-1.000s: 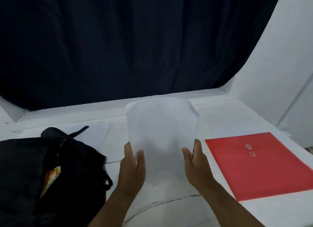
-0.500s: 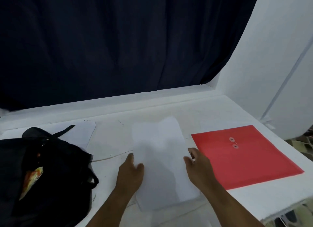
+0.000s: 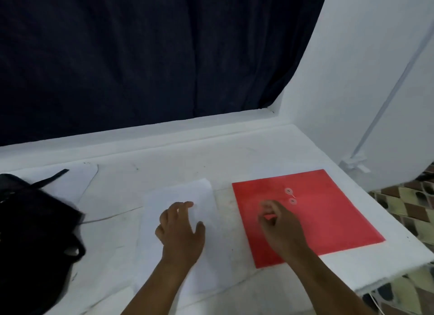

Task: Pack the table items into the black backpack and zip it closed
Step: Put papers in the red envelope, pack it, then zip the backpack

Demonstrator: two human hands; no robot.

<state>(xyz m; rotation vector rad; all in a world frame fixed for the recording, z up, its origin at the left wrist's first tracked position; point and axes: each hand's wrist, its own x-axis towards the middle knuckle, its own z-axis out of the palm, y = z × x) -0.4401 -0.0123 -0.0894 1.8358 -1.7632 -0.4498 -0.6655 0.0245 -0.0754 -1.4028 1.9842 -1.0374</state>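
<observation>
At lower centre, the left hand [image 3: 179, 232] lies flat on the white paper [image 3: 206, 220], fingers relaxed. Right of it, the right hand [image 3: 280, 223] hovers over the red envelope [image 3: 328, 216], fingers loosely curled, gripping nothing. The backpack [image 3: 30, 232] sits at the left edge on the table [image 3: 187, 159].

A white desk [image 3: 234, 155] carries three things; a black backpack [image 3: 30, 232] slumps at its left edge; a white sheet of paper [image 3: 211, 256] lies flat near the middle; just beside that, to the right, a red string-tie envelope [image 3: 333, 216] lies flat.
</observation>
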